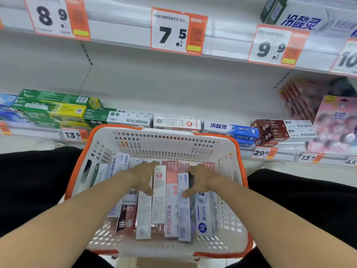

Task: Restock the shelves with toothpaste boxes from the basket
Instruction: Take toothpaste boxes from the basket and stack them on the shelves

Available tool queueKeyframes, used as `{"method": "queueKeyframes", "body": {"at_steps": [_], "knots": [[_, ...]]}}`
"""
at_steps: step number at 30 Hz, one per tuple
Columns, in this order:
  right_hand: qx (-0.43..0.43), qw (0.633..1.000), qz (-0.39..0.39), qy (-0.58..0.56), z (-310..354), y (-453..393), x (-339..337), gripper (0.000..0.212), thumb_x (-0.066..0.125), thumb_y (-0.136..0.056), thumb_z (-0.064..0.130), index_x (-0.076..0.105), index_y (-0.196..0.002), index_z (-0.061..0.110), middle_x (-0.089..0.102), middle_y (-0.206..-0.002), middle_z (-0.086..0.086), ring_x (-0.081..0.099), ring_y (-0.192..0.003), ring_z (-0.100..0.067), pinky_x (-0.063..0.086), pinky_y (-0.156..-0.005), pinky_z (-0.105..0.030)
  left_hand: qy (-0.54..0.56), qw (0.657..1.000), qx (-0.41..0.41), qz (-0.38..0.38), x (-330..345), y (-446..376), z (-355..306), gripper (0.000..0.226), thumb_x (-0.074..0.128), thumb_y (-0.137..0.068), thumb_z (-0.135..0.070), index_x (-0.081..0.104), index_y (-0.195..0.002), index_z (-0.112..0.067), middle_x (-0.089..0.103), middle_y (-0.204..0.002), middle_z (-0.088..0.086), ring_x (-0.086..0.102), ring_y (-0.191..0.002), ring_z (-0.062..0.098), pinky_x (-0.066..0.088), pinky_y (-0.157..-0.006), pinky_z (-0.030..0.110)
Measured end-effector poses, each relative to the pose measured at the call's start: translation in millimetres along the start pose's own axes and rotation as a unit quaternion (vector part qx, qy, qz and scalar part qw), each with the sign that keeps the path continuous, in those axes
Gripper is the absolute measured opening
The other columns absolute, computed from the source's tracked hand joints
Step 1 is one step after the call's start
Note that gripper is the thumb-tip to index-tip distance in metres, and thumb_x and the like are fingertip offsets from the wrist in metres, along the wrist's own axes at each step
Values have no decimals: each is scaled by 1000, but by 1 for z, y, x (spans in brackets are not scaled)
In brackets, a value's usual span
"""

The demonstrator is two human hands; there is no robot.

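Note:
A white basket with an orange rim sits on my lap, holding several toothpaste boxes lying lengthwise. Both my hands reach down into it. My left hand is on the left side of a bunch of white and pink boxes, fingers curled round their far ends. From the other side, my right hand curls round the same bunch, thumb on a white box. A brown CB-1 box and a blue-and-white box lie beside the gripped ones.
The lower shelf ahead carries rows of boxes: green and yellow ones at left, white ones and blue ones in the middle, dark red ones at right. Price tags hang from the upper shelf edge.

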State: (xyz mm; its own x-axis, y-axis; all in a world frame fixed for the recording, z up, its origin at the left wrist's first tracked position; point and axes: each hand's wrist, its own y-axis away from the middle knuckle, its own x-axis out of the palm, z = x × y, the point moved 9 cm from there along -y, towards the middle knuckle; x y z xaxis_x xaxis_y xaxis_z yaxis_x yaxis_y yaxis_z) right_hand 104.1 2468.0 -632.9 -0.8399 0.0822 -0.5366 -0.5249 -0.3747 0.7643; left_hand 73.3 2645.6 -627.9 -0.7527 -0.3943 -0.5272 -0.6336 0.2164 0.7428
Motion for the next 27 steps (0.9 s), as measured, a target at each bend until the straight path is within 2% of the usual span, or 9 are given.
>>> {"method": "queueKeyframes", "body": {"at_steps": [2,5,8,10,14,18,23,25,27], "knots": [[-2,1000,1,-9,-1,3,-4,80,91,-63,50,57,-129,19,57,-128,-1,55,-116,-22,48,-100,-36,33,999,10,-7,-4,2,-1,81,91,-68,-12,48,-136,-24,61,-131,-5,54,-127,17,45,-106,33],[-9,997,0,-72,1,7,-10,63,92,-66,42,55,-113,23,60,-115,2,58,-107,-21,50,-95,-36,56,998,8,-9,-14,5,-3,64,90,-71,-15,57,-125,-21,64,-112,-7,58,-111,12,46,-91,24],[-14,982,-17,-188,7,11,-17,53,91,-67,42,52,-95,21,62,-94,-3,60,-80,-22,58,-81,-45,58,998,-3,35,-14,6,1,63,90,-73,-25,60,-128,-18,63,-128,-6,55,-123,13,41,-99,24],[-7,972,-16,-236,12,13,-19,53,92,-66,39,52,-94,17,61,-93,-6,58,-70,-23,60,-71,-43,67,997,-17,41,-16,7,6,61,88,-75,-22,61,-129,-15,63,-135,-1,53,-130,17,41,-100,24],[-8,972,13,-233,22,19,-18,52,91,-70,34,54,-105,20,57,-115,-4,65,-73,-18,61,-67,-33,52,998,-46,9,-24,9,13,79,83,-81,-31,43,-145,-9,54,-142,6,53,-129,22,44,-106,29],[-33,974,61,-217,29,23,-19,64,92,-70,30,58,-124,23,48,-134,-1,64,-93,-15,58,-69,-25,-3,998,-50,47,-18,12,16,71,82,-80,-37,52,-139,-12,53,-141,1,52,-128,20,43,-110,32],[-29,980,100,-167,32,24,-6,78,95,-64,23,50,-128,24,62,-123,1,61,-110,-17,53,-99,-35,-56,995,-56,58,-26,18,10,74,82,-82,-28,44,-145,-19,48,-146,1,50,-132,21,45,-106,32],[-30,978,95,-185,32,23,-6,74,95,-63,19,51,-123,23,65,-118,0,63,-108,-18,55,-95,-36,-46,996,-47,54,-32,20,3,73,84,-80,-30,47,-143,-21,50,-143,1,51,-129,21,45,-104,31],[-32,969,94,-226,32,25,-9,70,94,-63,14,53,-119,21,67,-111,0,66,-100,-17,59,-81,-32,-10,998,-33,53,-37,22,-2,74,88,-73,-35,53,-137,-25,53,-134,1,55,-121,21,46,-101,29]]}}
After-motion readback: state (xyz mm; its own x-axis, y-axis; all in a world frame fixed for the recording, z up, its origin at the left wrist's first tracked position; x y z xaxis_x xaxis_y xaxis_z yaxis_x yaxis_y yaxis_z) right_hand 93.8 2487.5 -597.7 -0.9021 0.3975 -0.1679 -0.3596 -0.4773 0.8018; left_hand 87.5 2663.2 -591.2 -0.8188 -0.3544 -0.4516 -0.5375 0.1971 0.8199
